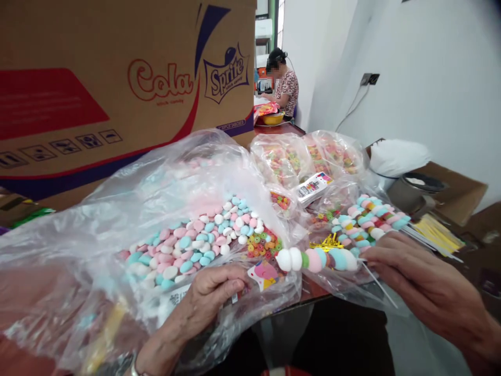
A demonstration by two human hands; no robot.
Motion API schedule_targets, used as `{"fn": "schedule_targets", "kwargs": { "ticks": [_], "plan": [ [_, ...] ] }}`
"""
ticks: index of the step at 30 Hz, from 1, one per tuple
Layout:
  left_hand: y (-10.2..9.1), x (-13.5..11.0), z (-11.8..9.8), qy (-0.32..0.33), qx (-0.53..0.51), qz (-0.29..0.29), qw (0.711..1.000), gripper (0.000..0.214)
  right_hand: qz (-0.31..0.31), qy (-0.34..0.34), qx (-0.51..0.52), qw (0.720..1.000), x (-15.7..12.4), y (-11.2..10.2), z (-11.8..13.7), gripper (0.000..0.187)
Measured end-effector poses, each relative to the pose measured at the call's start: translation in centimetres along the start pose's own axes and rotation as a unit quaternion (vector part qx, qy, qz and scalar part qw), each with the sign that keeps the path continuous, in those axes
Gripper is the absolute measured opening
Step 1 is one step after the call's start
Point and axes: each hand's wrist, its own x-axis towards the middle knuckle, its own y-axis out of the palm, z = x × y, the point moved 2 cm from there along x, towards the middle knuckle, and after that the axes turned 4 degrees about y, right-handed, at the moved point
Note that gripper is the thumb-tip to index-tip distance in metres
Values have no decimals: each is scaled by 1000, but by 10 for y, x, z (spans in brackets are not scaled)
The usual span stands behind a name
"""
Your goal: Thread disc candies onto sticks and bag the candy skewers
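Note:
My right hand (418,279) pinches a thin white stick (378,284) threaded with white, pink and blue marshmallow candies (315,259), held level over the table edge. My left hand (211,295) is curled, fingers closed, at the mouth of a large clear plastic bag (117,230). That bag is full of loose pink, blue and white marshmallow pieces (195,240) and some coloured ring candies (264,243). What the left fingers hold I cannot make out.
A big "Cola Sprite" cardboard box (117,78) stands behind the bag. More clear bags of ring candies (305,156), finished candy skewers (368,219), yellow sticks (438,232) and a dark bowl (415,190) lie to the right. Another person (284,83) sits at the far end.

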Motion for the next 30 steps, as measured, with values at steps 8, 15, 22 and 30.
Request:
{"fn": "schedule_targets", "kwargs": {
  "ticks": [8,15,22,30],
  "plan": [
    [-1,3,-3,-49,-21,29,998,22,17,-74,4,997,14,8,5,17],
    [1,8,-5,-68,8,88,994,24,68,-104,19,992,28,9,8,18],
    [-4,10,-8,-72,39,130,988,25,99,-98,69,988,39,15,13,15],
    [13,8,-31,-154,52,197,967,20,96,-107,88,986,49,27,15,16]
  ]
}}
